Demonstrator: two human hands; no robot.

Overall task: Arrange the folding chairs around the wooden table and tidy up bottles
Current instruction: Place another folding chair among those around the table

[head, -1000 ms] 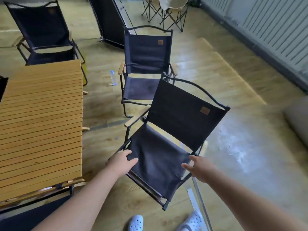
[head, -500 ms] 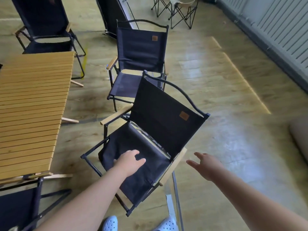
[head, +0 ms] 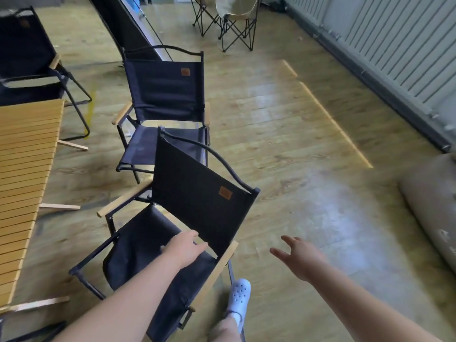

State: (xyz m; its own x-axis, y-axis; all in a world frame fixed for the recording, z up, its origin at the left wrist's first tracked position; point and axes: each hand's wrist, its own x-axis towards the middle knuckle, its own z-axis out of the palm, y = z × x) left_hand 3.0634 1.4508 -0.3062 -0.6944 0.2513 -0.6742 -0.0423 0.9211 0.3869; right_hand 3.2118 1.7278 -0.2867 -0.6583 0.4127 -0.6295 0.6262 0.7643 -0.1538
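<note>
black canvas folding chair [head: 197, 201] stands angled near the wooden table [head: 24, 169], seemingly not yet squared to it. a second chair [head: 162, 95] sits behind it, and no bottle is in view. left hand [head: 183, 248] rests flat on the seat, fingers relaxed. right hand [head: 299, 257] hovers clear of the chair, spread and empty.

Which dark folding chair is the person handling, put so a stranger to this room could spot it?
Start at the slatted wooden table on the left edge. Of the dark chairs near it, it is the nearest chair, at bottom centre. Unlike the second chair facing square-on behind it, it stands askew, with the left hand resting on its seat.
</note>
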